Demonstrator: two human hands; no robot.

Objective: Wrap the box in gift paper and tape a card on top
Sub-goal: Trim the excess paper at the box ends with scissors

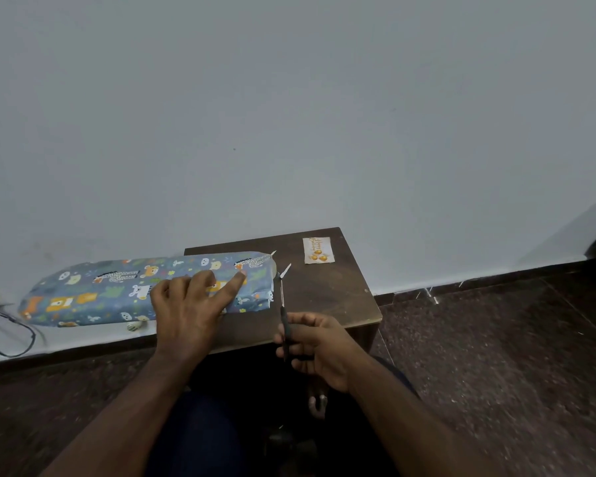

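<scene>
Left hand [190, 301] presses flat on the wrapped box [145, 287] mid-frame; right hand [315, 346] grips scissors [283, 304]; best cut excess paper close while keeping it pinned.

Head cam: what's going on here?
A person is wrapping a box in blue animal-print gift paper on a small dark table. The left hand presses flat on the wrapped box, index finger stretched toward its right end. The right hand holds scissors, blades pointing at that end. The card lies apart at the table's far right, not yet taped on.
</scene>
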